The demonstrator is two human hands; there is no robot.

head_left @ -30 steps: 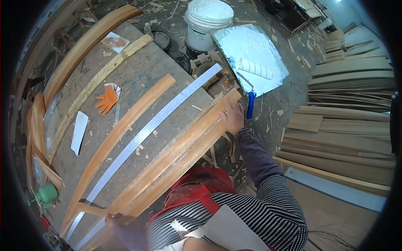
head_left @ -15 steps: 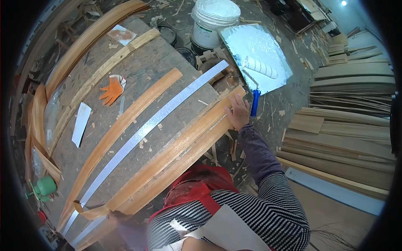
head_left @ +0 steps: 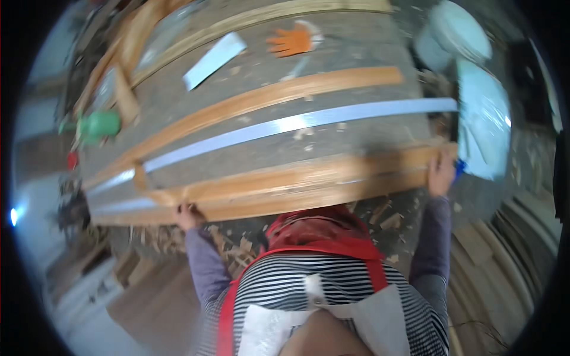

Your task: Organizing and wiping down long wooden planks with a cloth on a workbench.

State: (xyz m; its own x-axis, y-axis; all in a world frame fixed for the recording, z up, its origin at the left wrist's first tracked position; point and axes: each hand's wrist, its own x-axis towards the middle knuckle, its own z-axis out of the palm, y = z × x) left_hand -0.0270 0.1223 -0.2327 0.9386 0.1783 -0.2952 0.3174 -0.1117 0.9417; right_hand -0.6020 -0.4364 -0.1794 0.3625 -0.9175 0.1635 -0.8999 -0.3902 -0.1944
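Two long wood veneer strips (head_left: 285,183) lie side by side along the near edge of the workbench, with a pale line between them. My left hand (head_left: 191,217) is at their near edge toward the left, fingers curled on the wood. Just left of it, one strip's end (head_left: 141,178) bends up and curls over. My right hand (head_left: 440,173) lies on the strips' right end, fingers stretched over the surface; motion blurs it somewhat. Beyond them runs a long white-coated strip (head_left: 297,123), and farther back a curved wood strip (head_left: 267,99).
On the bench are an orange glove (head_left: 293,43), a white piece (head_left: 215,59), a pale wooden lath (head_left: 267,14) and a green container (head_left: 100,127). At the right stand a white bucket (head_left: 454,35) and a white-coated board (head_left: 484,118) with a blue-handled roller. Wood scraps litter the floor.
The view has turned, so the strips now run nearly across it. My left hand and forearm have come clearly into view. My right hand stays at the strips' right end.
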